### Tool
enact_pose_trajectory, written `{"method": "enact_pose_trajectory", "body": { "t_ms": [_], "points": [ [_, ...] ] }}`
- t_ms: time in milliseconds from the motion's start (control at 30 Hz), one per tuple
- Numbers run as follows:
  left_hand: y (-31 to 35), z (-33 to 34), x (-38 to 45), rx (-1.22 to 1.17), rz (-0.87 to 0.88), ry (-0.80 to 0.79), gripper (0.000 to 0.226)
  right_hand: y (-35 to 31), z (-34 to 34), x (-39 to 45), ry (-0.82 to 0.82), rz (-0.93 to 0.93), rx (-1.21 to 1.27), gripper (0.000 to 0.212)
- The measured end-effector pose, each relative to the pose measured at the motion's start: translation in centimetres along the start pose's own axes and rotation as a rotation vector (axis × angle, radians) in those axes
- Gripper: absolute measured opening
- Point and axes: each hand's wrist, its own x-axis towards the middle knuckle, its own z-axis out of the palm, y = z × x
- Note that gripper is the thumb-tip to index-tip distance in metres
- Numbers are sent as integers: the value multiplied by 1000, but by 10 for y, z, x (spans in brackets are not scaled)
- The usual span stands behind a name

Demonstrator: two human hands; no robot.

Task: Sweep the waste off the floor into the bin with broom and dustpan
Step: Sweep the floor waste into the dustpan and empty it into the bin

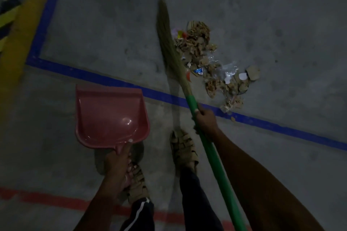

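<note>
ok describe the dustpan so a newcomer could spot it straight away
Start at the blue line crossing the grey floor. On the near side of it, the left hand holds the dustpan by its handle. It is the only pink thing, an empty scoop.

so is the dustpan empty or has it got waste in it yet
Empty. The pink dustpan, held by the left hand, shows a bare inside, and the waste lies on the floor beside the broom.
</note>
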Motion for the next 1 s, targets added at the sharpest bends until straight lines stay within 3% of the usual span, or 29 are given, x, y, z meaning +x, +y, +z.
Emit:
{"method": "enact_pose_trajectory", "body": {
  "t_ms": [233,467,600,733,1000],
  "points": [
    [-7,17,-4,68,10,-75,41,133,-52,-60,220,-45,-91,44],
    [-25,27,-8,167,16,-128,38,182,-65,-106,325,-267,-13,53],
    [-26,39,-8,236,35,-109,41,166,-69,-88,341,-349,77,58],
    [-20,67,-13,257,6,-130,46,113,-80,-36,295,-327,150,44],
    [-8,128,-27,282,72,-164,46,0,-102,71,137,-140,264,35]
  ]
}}
